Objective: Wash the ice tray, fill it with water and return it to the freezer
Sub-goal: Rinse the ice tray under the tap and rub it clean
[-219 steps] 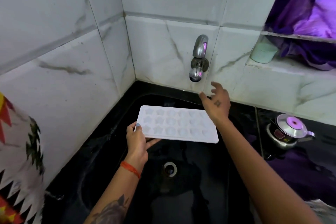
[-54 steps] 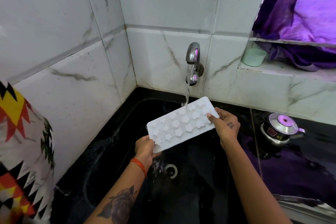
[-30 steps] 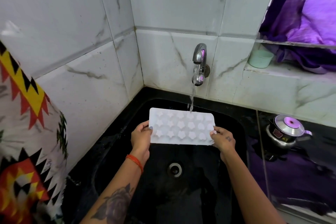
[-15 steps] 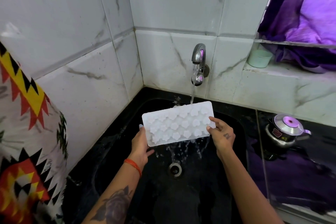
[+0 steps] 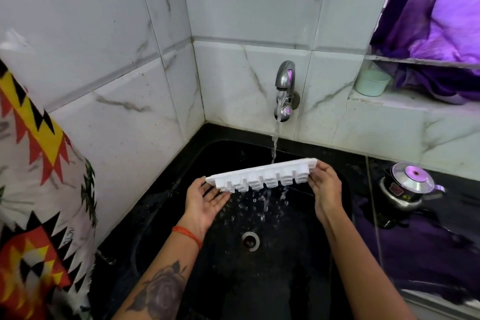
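Palm turned up, the left hand (image 5: 207,201) lies under the lower left end of the white plastic ice tray (image 5: 262,175), fingers fairly straight, the tray's edge resting on them. Rightward from that hand the tray runs across the black sink (image 5: 298,280), its long axis left to right and rising towards the right, tipped so the underside of its moulded cells faces the camera. Water from the chrome wall tap (image 5: 285,86) falls onto its far edge and drips off below. The right hand (image 5: 324,187) pinches the tray's higher right end, fingers curled round it.
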